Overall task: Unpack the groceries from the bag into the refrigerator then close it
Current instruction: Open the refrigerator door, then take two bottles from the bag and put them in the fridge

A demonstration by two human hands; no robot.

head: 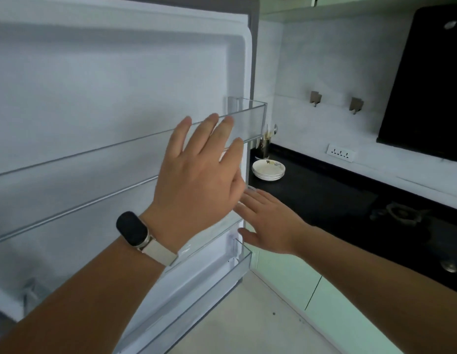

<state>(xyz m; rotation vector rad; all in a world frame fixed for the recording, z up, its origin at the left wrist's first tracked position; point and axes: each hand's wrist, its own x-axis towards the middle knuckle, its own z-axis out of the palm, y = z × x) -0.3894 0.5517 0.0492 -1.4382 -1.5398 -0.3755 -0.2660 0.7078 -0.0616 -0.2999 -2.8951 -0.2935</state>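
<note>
The inside of the white refrigerator door (99, 80) fills the left of the view, swung open toward me. It carries clear door shelves (250, 116) that hold nothing I can see. My left hand (199, 180), with a watch on the wrist, is raised flat with straight fingers against the upper clear shelf. My right hand (268, 223) reaches with straight fingers to the door's outer edge, lower down. Neither hand holds anything. The bag, the groceries and the fridge's inner compartment are out of view.
To the right runs a black countertop (324, 198) with a stack of white plates (268, 169), a utensil holder (263, 146) and a gas burner (401, 213). A black chimney hood (424, 77) hangs above. Pale green cabinet doors (286, 277) stand below the counter.
</note>
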